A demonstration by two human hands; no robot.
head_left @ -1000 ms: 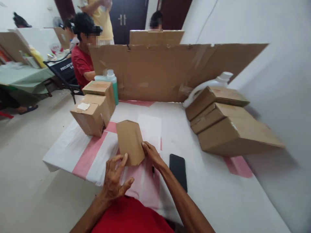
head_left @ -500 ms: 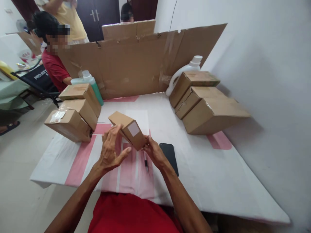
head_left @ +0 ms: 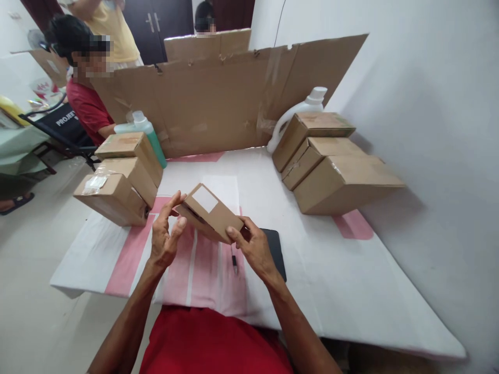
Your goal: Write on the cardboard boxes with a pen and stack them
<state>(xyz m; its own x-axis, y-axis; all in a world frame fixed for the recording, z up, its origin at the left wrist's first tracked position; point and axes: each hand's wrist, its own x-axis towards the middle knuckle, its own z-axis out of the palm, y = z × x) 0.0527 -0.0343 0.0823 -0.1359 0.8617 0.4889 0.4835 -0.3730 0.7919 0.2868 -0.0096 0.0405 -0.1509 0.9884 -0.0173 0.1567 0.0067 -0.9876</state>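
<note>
A small brown cardboard box [head_left: 222, 215] with a white label [head_left: 205, 199] is held tilted above the table. My right hand [head_left: 253, 244] grips its right end, thumb on the near face and fingers behind. At the box's left end is my left hand [head_left: 166, 234], its thumb and fingers apart; the fingertips are at the box's edge, and I cannot tell whether they touch it. Below the box a pen [head_left: 234, 262] lies on the cloth. A black phone [head_left: 276, 252] rests partly behind my right hand.
Brown boxes stand in a row at left [head_left: 113, 200] and another at right [head_left: 331, 182]. Behind them are a green liquid bottle [head_left: 154, 143] and a white jug [head_left: 298, 109]. A cardboard partition [head_left: 214, 109] closes the table's back; people are beyond it. A wall rises at right.
The small box has turned, bringing its labelled face upward and the label toward the left end. My right thumb now lies on the near face, and my left hand has shifted slightly left.
</note>
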